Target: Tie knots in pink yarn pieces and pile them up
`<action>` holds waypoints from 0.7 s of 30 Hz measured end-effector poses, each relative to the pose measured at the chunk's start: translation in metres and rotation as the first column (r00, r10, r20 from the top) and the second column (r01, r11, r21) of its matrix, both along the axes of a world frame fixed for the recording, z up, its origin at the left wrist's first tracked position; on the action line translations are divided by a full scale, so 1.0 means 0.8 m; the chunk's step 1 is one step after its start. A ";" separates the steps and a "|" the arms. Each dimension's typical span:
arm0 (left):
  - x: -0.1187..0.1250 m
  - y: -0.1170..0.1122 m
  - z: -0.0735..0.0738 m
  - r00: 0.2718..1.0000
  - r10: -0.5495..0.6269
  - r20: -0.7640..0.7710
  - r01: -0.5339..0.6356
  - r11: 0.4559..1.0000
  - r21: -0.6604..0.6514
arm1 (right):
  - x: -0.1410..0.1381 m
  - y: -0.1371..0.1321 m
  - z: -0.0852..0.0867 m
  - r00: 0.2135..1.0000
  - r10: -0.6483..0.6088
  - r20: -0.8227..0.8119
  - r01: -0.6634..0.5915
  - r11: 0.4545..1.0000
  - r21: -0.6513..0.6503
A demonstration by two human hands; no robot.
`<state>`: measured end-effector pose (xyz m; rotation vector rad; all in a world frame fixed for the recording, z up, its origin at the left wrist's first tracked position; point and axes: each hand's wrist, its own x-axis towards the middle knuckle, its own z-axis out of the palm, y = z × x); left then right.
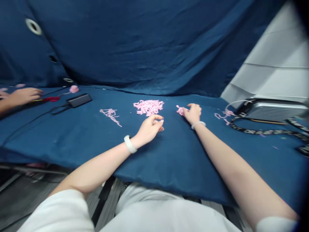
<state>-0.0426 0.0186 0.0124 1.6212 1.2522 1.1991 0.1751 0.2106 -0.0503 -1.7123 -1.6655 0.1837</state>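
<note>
Two hands: the left hand [149, 129], at 12, curls loosely with nothing visible in it; the right hand [192, 113], at 1, rests on a pink tuft [180, 110], its grip unclear. One pink yarn pile [148, 107] lies at 12, one strand [110, 116] at 11, another strand [224, 114] at 2. A co-worker's hand [24, 96] lies at 10. Blue cloth [72, 141] covers the table, with open cloth around both hands.

Bright, even light; faint shadow under left hand [149, 129]; wide-angle bending at edges; top-right corner dark, blurred.
</note>
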 end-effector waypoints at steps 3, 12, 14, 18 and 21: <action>-0.070 0.039 0.018 0.858 0.325 -0.397 -0.222 0.932 0.285 | 0.002 0.003 -0.006 1.000 0.004 -0.010 -0.003 0.999 0.036; -0.286 0.070 -0.006 0.305 0.758 -0.577 -0.824 0.513 0.239 | 0.006 0.004 -0.015 1.000 0.004 0.007 -0.005 0.999 0.054; -0.302 0.071 -0.020 0.252 0.771 -0.584 -0.876 0.439 0.201 | 0.005 0.003 -0.014 1.000 0.008 0.003 -0.008 1.000 0.027; -0.315 0.078 -0.037 0.234 0.775 -0.587 -0.912 0.385 0.144 | 0.005 0.003 -0.013 1.000 0.027 0.001 -0.027 1.000 -0.014; -0.319 0.083 -0.038 0.233 0.802 -0.550 -0.920 0.365 0.142 | 0.005 0.004 -0.014 0.999 0.034 -0.008 -0.035 0.999 -0.024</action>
